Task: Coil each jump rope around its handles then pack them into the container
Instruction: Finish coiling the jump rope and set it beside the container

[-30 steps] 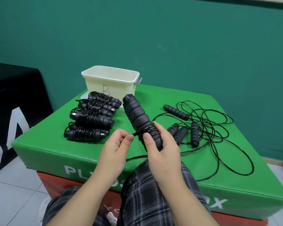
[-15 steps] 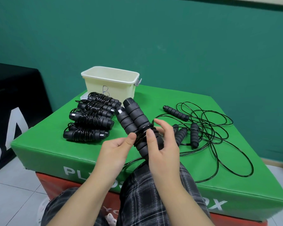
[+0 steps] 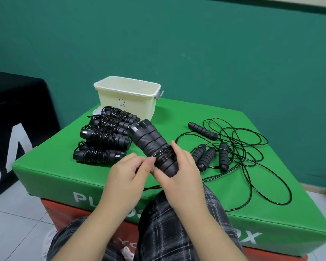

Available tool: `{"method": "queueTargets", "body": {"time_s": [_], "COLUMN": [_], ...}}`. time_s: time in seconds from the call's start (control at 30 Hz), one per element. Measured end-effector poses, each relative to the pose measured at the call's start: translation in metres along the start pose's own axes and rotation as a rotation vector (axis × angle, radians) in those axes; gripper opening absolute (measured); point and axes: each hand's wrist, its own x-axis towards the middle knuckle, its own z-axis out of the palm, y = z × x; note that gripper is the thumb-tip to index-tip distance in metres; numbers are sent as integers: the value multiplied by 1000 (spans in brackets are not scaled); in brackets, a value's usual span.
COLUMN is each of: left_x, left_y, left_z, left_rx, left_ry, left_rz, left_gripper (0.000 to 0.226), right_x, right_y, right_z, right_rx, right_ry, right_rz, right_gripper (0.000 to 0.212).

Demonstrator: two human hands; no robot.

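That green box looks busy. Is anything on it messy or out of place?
Only the loose ropes at the right: their black cords sprawl in overlapping loops around four handles, and one loop hangs past the front edge of the box. The coiled ropes lie in a neat row beside the container. Nothing looks damaged.

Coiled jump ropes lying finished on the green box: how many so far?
4, in a row left of the hands: nearest black coiled bundle, second, third, and farthest beside the cream plastic container. More may be hidden behind.

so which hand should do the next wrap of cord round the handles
Left. The left hand already pinches the cord beside the coil, while the right hand grips the handles and steadies them.
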Motion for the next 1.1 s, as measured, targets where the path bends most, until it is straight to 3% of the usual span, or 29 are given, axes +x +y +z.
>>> {"method": "queueTargets", "body": {"time_s": [0.1,0.2,0.27,0.37,0.43,0.53,0.6,0.7,0.77,0.87,0.93,1.03,1.1], "left_x": [3,3,3,3,5,8,10,9,8,6,6,8,10], "left_y": [-2,-3,-2,-9,-11,-10,-8,-4,0,0,-1,4,5], "left_z": [-3,-3,-1,6,11,15,15,10,6,2,0,-3,-4], "left_rx": [40,-69,-141,-245,-342,-386,-383,-315,-243,-139,-84,-69,-55], "left_ry": [-48,-113,-118,-99,-105,-133,-170,-140,-50,55,80,77,55], "left_rz": [115,133,81,-72,-151,-192,-191,-153,-152,-168,-150,-119,-62], "left_gripper": [26,29,21,20,28,56,74,76,60,57,54,32,23], "right_x": [-1,-2,-4,-6,-7,-8,-8,-5,-4,-2,-2,-2,-3], "right_y": [0,2,1,2,1,-1,1,4,6,7,11,9,3], "right_z": [-2,-2,-2,-1,-3,-6,-6,-3,1,5,8,7,5], "right_rx": [106,279,403,523,578,715,756,668,504,310,186,143,120], "right_ry": [40,115,129,120,110,80,59,53,105,280,352,292,173], "right_rz": [37,102,153,135,118,124,112,64,21,-101,-212,-216,-149], "right_gripper": [73,70,73,52,43,29,33,45,40,24,25,34,51]}}
